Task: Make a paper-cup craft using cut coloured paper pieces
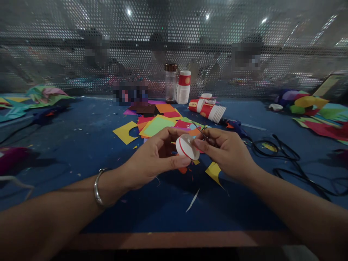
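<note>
Between the thumb and fingers of my left hand point(148, 157) is the cut-off bottom of a paper cup point(185, 148), white with a red stripe, held tilted above the table. My right hand point(231, 150) is closed on a pair of thin dark scissors point(203, 135), whose blades point up and to the left. The right fingertips are close against the cup bottom's right edge; whether they touch it is hard to tell. Under and behind the hands lie sheets of coloured paper point(156, 126) and a cut yellow piece point(214, 172).
A clear bottle point(170, 85) and stacked paper cups point(183, 88) stand at the back, beside cups on their side point(209, 110). A glue gun point(235, 127) with a black cord point(288, 152) lies right; another glue gun point(47, 115) lies left. A perforated metal screen point(174, 40) rises behind.
</note>
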`<state>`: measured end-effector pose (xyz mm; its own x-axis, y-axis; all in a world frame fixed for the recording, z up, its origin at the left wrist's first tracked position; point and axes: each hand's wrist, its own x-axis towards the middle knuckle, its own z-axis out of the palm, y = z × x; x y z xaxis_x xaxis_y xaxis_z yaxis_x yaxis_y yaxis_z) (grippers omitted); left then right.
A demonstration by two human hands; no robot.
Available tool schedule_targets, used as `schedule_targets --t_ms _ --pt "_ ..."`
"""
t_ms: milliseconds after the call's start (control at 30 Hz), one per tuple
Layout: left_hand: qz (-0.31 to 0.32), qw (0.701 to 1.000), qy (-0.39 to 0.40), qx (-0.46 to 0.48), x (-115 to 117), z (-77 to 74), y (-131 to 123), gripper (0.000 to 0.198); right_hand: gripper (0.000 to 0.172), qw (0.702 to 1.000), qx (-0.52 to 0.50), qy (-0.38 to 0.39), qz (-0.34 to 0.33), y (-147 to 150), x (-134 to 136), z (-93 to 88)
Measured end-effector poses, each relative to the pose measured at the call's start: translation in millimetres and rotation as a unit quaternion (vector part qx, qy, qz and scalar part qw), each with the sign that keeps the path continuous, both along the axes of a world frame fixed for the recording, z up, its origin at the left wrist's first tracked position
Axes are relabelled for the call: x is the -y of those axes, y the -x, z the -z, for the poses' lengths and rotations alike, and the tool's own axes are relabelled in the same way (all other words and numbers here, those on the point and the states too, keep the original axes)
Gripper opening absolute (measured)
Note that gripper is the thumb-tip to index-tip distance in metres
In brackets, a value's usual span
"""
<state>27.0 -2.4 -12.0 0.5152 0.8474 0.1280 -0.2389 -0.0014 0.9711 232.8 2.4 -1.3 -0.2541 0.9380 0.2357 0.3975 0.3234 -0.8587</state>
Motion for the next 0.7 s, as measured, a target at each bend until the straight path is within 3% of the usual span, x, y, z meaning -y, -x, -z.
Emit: schedule_targets --t_ms 300,533,700 --pt "-0.039 0.997 -0.068 0.003 -10 3.9 6 0.05 0.037 1.0 0.009 -0.011 -0.026 -1 2 -4.0" --pt "-0.055 0.992 -0.099 -0.062 -18 4.2 9 0.05 0.033 0.991 0.02 0.055 -0.12 1 3 -3.3" --pt "-0.068 0.989 -0.106 -0.074 -18 2.9 9 0.05 0.033 0.987 0.051 0.05 -0.142 3 4 -4.1"
